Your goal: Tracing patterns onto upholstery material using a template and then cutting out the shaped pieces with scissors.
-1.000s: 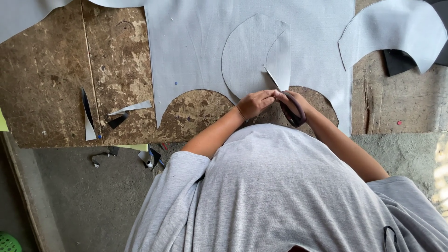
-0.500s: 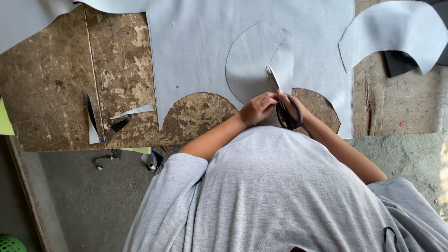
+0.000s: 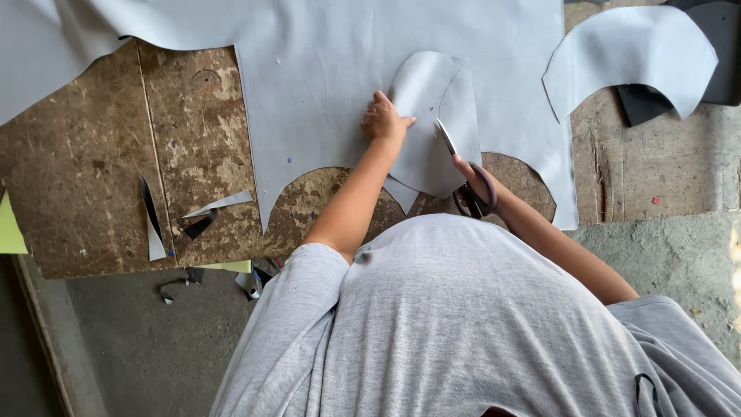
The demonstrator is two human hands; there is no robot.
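Left hand: the left hand [image 3: 384,121] lies flat, fingers spread, pressing down on the curved piece [image 3: 428,131] at its left edge; it grasps nothing.
Right hand: the right hand [image 3: 472,185] is clenched through the loops of the scissors [image 3: 461,174], blades pointing up along the curved piece.
Work piece: the curved piece is a grey, dome-shaped flap lying on the large grey sheet [image 3: 332,69], near the sheet's lower edge, directly in front of the person.
Sheet: it covers the upper part of the table [image 3: 93,177]; its lower edge already shows two scalloped cut-outs.
Done so far: a finished grey arc piece [image 3: 629,62] lies apart at the upper right, over a dark piece [image 3: 710,46]; thin offcuts [image 3: 154,224] lie on the bare wood at the left.
Left to do: by my judgement the cut is partway, as the blades sit inside the curved piece's outline and much sheet is uncut.
Floor: more scraps [image 3: 251,279] lie on the concrete below the table edge.
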